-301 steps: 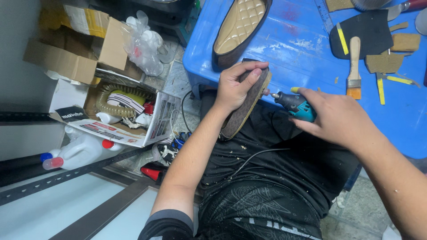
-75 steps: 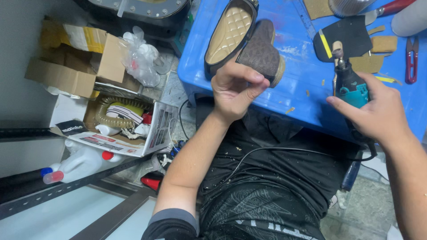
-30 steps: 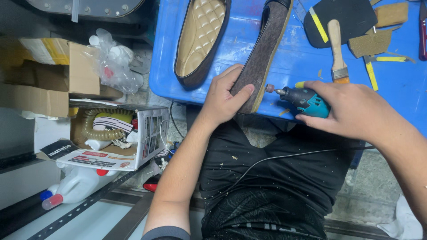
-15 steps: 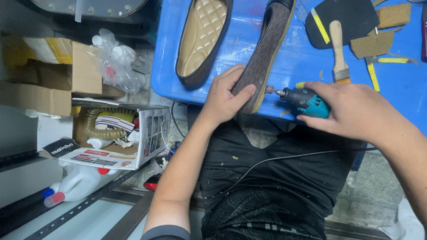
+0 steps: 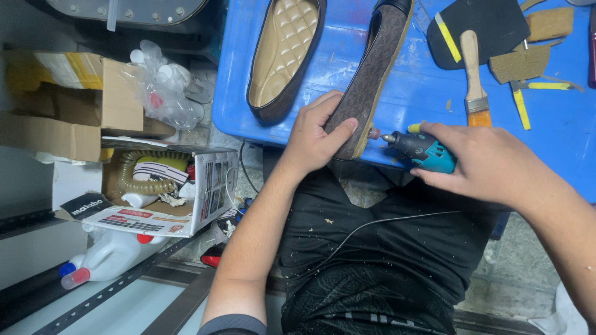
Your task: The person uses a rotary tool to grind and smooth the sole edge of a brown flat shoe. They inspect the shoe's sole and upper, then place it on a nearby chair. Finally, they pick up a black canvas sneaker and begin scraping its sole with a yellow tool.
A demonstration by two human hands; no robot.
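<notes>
My left hand (image 5: 318, 136) grips the near end of a flat shoe (image 5: 377, 62) turned sole-up, its brown sole lying on the blue table (image 5: 422, 93). My right hand (image 5: 490, 164) holds a teal and black rotary tool (image 5: 419, 151); its small tip touches the sole's edge beside my left thumb. A second flat shoe (image 5: 284, 53) with a quilted tan insole lies to the left on the table, open side up.
On the table sit a wooden-handled brush (image 5: 473, 80), a black sole piece (image 5: 481, 28), sandpaper scraps (image 5: 520, 62) and yellow strips (image 5: 521, 107). Cardboard boxes (image 5: 81, 105), a plastic bag (image 5: 162, 93) and a white bottle (image 5: 108, 260) stand on the floor at left. A cord crosses my lap.
Since 2.5 s ago I lowered the shoe onto the table and brought the rotary tool to its sole edge. Over the last second the hands barely moved.
</notes>
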